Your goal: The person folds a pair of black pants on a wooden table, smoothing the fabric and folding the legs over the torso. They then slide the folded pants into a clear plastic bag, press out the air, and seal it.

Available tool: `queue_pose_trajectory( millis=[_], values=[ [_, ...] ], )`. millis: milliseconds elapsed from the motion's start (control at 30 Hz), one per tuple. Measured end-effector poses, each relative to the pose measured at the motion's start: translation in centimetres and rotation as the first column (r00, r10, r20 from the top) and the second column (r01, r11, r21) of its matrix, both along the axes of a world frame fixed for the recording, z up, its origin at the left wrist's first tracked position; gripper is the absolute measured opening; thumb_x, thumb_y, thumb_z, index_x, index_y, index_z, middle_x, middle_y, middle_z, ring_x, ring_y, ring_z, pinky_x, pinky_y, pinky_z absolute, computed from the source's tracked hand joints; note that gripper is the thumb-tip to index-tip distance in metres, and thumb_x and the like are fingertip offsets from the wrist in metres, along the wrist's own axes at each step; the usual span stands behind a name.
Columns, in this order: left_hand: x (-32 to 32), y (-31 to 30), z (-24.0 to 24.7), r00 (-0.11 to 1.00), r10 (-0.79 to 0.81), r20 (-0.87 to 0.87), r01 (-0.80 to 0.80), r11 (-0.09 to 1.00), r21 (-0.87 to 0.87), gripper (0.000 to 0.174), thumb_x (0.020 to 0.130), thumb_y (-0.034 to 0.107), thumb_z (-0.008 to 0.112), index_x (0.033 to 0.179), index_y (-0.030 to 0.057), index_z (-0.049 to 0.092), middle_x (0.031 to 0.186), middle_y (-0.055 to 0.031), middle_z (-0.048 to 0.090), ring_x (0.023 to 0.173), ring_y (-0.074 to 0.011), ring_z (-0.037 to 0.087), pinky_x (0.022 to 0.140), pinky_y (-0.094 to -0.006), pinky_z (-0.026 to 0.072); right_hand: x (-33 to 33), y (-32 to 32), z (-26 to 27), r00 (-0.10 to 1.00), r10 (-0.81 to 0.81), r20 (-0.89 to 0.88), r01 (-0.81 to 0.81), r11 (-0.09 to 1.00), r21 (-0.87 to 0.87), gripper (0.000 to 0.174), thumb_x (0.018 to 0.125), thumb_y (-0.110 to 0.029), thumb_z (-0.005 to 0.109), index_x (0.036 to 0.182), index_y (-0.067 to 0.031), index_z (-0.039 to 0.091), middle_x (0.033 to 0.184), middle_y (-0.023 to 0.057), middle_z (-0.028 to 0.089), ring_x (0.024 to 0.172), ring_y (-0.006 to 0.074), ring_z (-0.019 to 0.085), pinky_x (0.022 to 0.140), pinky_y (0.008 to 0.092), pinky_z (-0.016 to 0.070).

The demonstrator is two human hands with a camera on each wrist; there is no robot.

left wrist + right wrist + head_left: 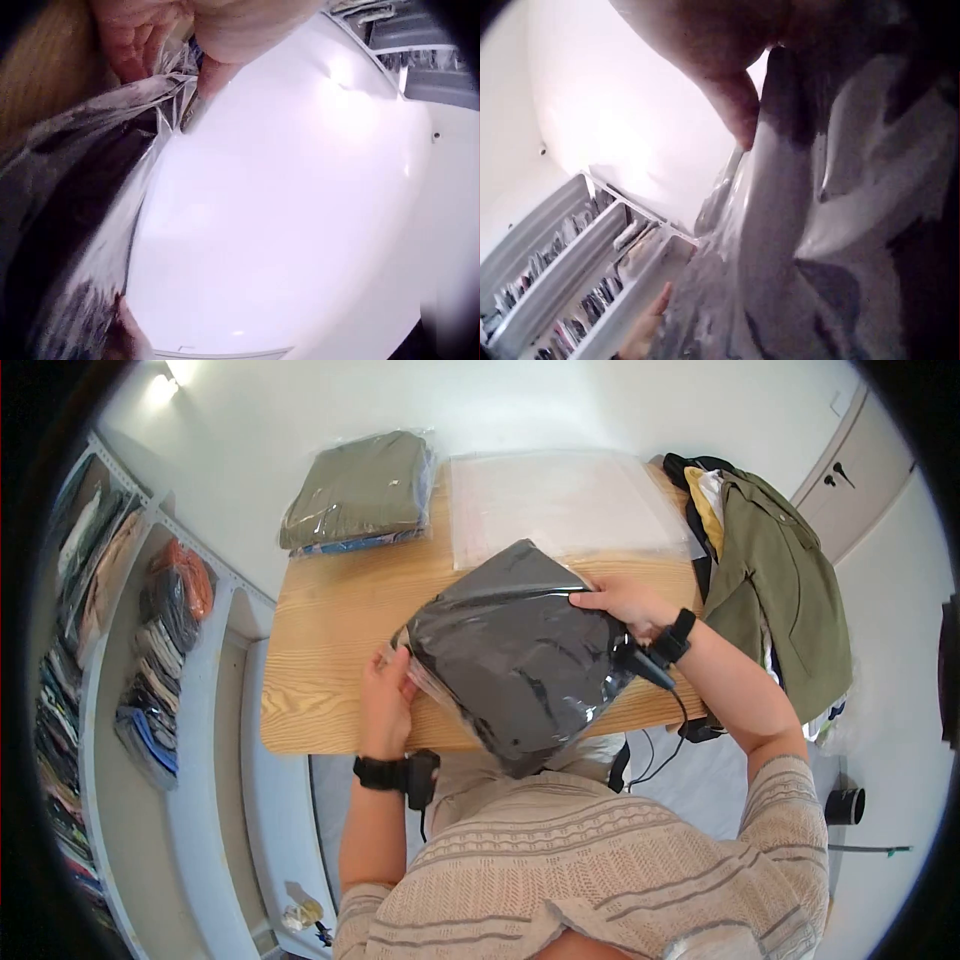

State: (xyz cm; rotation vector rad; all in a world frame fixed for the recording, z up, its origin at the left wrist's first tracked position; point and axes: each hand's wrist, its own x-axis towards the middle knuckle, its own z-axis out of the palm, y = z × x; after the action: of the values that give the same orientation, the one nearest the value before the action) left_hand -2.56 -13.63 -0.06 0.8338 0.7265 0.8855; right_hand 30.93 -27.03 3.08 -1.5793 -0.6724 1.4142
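Note:
A dark garment in a clear plastic bag (520, 650) is held tilted above the front of the wooden table, in the head view. The left hand (388, 695) pinches the bag's left corner; in the left wrist view its thumb and fingers (214, 75) grip gathered clear film. At the upper right edge the right hand (630, 605) holds the bag, thumb on top and the other fingers hidden beneath. The right wrist view shows the right thumb (735, 105) against the dark bagged garment (780, 225).
Bagged folded clothes (360, 490) lie at the back left of the wooden table (320, 610), beside a stack of clear bags (570, 505). Loose garments, one olive (775, 580), hang over the right edge. Shelves (175, 710) of bagged clothes stand on the left.

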Motion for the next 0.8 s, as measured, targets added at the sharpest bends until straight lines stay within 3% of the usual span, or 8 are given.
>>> queue_pose_trajectory(
  millis=[67, 167, 233, 333, 533, 633, 733, 800],
  values=[
    [-0.5, 1.6, -0.6, 0.997, -0.038, 0.073, 0.043, 0.997, -0.064, 0.039, 0.092, 0.017, 0.064, 0.123, 0.0032, 0.046, 0.105, -0.0055, 0.060, 0.089, -0.0139, 0.060, 0.081, -0.0261, 0.0504, -1.3, -0.8, 0.4, 0.995, 0.018, -0.094, -0.021, 0.999, -0.027, 0.044, 0.091, -0.027, 0.065, 0.116, 0.0075, 0.056, 0.102, 0.0134, 0.066, 0.087, 0.0209, 0.065, 0.079, 0.0352, 0.0542],
    [-0.4, 1.3, 0.3, 0.993, -0.112, 0.021, 0.113, 0.991, -0.070, 0.052, 0.089, 0.015, 0.067, 0.131, -0.0006, 0.041, 0.114, -0.0098, 0.060, 0.100, -0.0159, 0.059, 0.089, -0.0288, 0.0471, -3.3, -2.3, 0.2, 0.935, -0.175, -0.309, 0.171, 0.984, -0.042, 0.039, 0.094, -0.022, 0.061, 0.119, 0.0066, 0.055, 0.107, 0.0142, 0.065, 0.090, 0.0234, 0.065, 0.083, 0.0357, 0.0534],
    [-0.3, -1.3, 2.3, 0.977, -0.171, -0.126, 0.199, 0.947, 0.251, 0.072, 0.085, 0.011, 0.070, 0.142, -0.0062, 0.028, 0.124, -0.0149, 0.058, 0.109, -0.0190, 0.056, 0.097, -0.0307, 0.0425, -4.4, -3.0, 0.5, 0.914, -0.206, -0.349, 0.214, 0.977, -0.014, 0.039, 0.094, -0.022, 0.061, 0.119, 0.0072, 0.055, 0.108, 0.0143, 0.065, 0.090, 0.0234, 0.065, 0.083, 0.0356, 0.0532],
    [-1.1, -2.6, 2.2, 0.944, -0.142, -0.298, 0.217, 0.947, 0.237, 0.086, 0.082, 0.007, 0.071, 0.146, -0.0088, 0.016, 0.128, -0.0188, 0.055, 0.113, -0.0220, 0.055, 0.097, -0.0307, 0.0420, -5.0, -3.6, 1.3, 0.892, -0.209, -0.400, 0.229, 0.973, 0.001, 0.039, 0.094, -0.020, 0.061, 0.121, 0.0078, 0.054, 0.110, 0.0138, 0.065, 0.091, 0.0226, 0.065, 0.084, 0.0341, 0.0528],
    [-1.3, -2.7, 1.2, 0.962, -0.094, -0.257, 0.144, 0.972, 0.184, 0.087, 0.080, 0.006, 0.073, 0.146, -0.0091, 0.017, 0.119, -0.0187, 0.060, 0.106, -0.0204, 0.058, 0.091, -0.0283, 0.0458, -5.2, -3.5, 0.4, 0.903, -0.136, -0.408, 0.161, 0.987, 0.027, 0.035, 0.092, -0.018, 0.063, 0.118, 0.0046, 0.056, 0.110, 0.0119, 0.065, 0.095, 0.0207, 0.064, 0.086, 0.0337, 0.0522],
    [-1.2, -2.6, 0.8, 0.961, -0.044, -0.274, 0.093, 0.982, 0.166, 0.085, 0.079, 0.006, 0.074, 0.144, -0.0090, 0.022, 0.114, -0.0170, 0.061, 0.101, -0.0195, 0.059, 0.088, -0.0278, 0.0469, -5.3, -3.5, 0.6, 0.894, -0.217, -0.391, 0.240, 0.971, 0.009, 0.032, 0.091, -0.017, 0.063, 0.116, 0.0025, 0.056, 0.099, 0.0075, 0.065, 0.085, 0.0178, 0.063, 0.078, 0.0315, 0.0533],
    [-1.2, -2.5, 0.1, 0.962, 0.005, -0.272, 0.047, 0.982, 0.185, 0.082, 0.078, 0.005, 0.075, 0.143, -0.0087, 0.026, 0.109, -0.0153, 0.062, 0.098, -0.0189, 0.060, 0.087, -0.0279, 0.0474, -4.0, -3.5, -0.5, 0.932, -0.306, -0.196, 0.321, 0.946, 0.049, 0.036, 0.090, -0.015, 0.064, 0.121, 0.0007, 0.053, 0.094, 0.0048, 0.061, 0.082, 0.0142, 0.059, 0.072, 0.0281, 0.0511],
    [-1.1, -2.6, 0.3, 0.949, 0.013, -0.316, 0.056, 0.977, 0.208, 0.081, 0.078, 0.006, 0.075, 0.142, -0.0085, 0.027, 0.108, -0.0149, 0.062, 0.098, -0.0189, 0.060, 0.087, -0.0280, 0.0474, -2.9, -3.1, -0.9, 0.852, -0.513, 0.107, 0.482, 0.846, 0.227, 0.033, 0.086, -0.016, 0.068, 0.112, 0.0004, 0.056, 0.095, 0.0042, 0.059, 0.086, 0.0127, 0.054, 0.075, 0.0267, 0.0452]
  ],
)
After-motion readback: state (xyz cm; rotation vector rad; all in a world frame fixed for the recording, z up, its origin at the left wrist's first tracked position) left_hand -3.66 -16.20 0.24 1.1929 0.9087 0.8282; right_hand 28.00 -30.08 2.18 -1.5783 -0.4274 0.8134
